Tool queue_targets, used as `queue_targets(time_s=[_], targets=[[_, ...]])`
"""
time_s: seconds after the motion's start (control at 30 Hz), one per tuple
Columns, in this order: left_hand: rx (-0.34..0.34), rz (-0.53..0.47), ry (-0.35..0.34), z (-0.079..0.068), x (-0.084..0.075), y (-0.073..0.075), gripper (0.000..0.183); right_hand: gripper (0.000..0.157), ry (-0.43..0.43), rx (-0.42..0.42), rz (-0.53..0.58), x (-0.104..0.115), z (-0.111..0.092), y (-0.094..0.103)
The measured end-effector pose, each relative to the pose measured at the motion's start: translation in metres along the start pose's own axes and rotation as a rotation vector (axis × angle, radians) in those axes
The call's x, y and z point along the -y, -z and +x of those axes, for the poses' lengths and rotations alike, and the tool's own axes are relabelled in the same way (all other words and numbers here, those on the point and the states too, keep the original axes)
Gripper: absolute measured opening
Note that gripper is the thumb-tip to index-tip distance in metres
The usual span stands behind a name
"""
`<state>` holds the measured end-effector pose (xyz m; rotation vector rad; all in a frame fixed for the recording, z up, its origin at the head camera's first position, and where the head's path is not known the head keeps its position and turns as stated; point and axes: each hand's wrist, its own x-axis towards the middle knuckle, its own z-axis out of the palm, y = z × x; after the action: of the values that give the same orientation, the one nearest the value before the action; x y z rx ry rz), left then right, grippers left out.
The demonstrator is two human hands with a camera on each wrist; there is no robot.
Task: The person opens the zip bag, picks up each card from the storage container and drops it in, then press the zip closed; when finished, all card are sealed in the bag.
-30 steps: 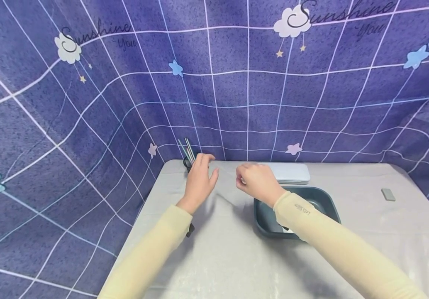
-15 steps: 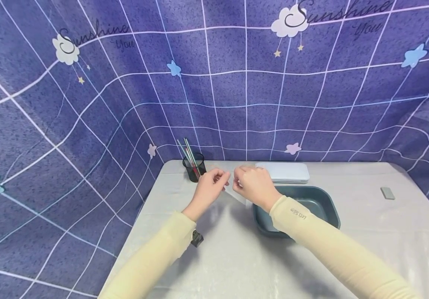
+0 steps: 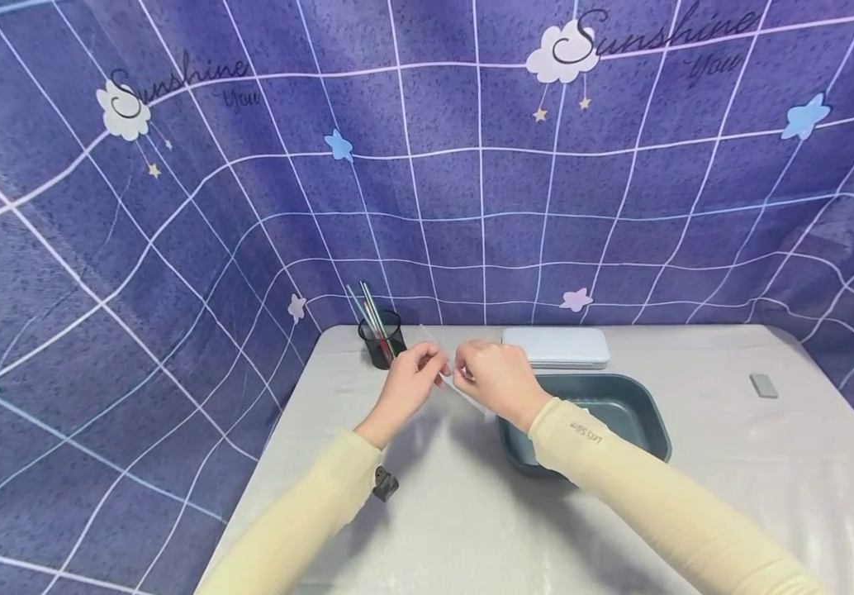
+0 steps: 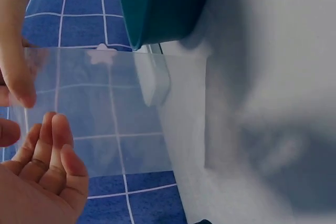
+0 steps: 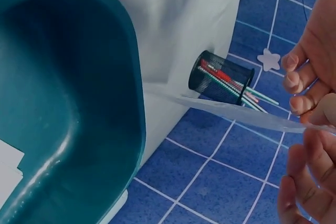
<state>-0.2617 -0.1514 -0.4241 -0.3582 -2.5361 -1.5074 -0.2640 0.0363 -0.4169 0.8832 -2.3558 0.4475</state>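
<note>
A clear, flat plastic sheet [image 4: 136, 108] hangs between my two hands, seen face-on in the left wrist view and nearly edge-on in the right wrist view. My right hand [image 3: 497, 376] pinches its edge, with thumb and fingers on opposite sides. My left hand [image 3: 414, 378] is right beside it, its thumb and curled fingers at the same edge. The sheet's far end reaches toward the dark teal tub [image 3: 653, 413], whose near side is partly covered by my right forearm. White flat pieces [image 5: 8, 163] lie inside the tub.
A black mesh pen cup [image 3: 381, 351] with several thin sticks or pencils stands at the back left. Behind the tub lies a pale, flat case [image 3: 564, 347]. A small grey block [image 3: 764, 385] sits on the right. A purple patterned curtain [image 3: 472, 207] borders the white table.
My left hand has come away from the pen cup to the right hand, its fingers closing in at the sheet's edge. The right hand has shifted slightly left and down.
</note>
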Motion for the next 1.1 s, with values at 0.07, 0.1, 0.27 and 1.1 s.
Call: queue_targets(time_s=[0.07,0.1,0.27,1.1], targets=[[-0.023,0.02,0.011,0.001,-0.001,0.001,0.018,0.013,-0.01,0.034,0.024,0.001,0.0,0.0],[-0.034,0.031,0.012,0.002,-0.001,0.002,0.017,0.018,-0.016,0.052,0.041,0.001,0.0,0.001],[-0.085,0.128,-0.007,0.004,-0.006,0.005,0.018,0.031,-0.116,0.158,0.217,-0.003,0.001,0.005],[0.009,0.521,-0.317,0.001,-0.007,-0.003,0.01,0.011,-0.393,0.237,0.61,-0.007,0.007,0.006]])
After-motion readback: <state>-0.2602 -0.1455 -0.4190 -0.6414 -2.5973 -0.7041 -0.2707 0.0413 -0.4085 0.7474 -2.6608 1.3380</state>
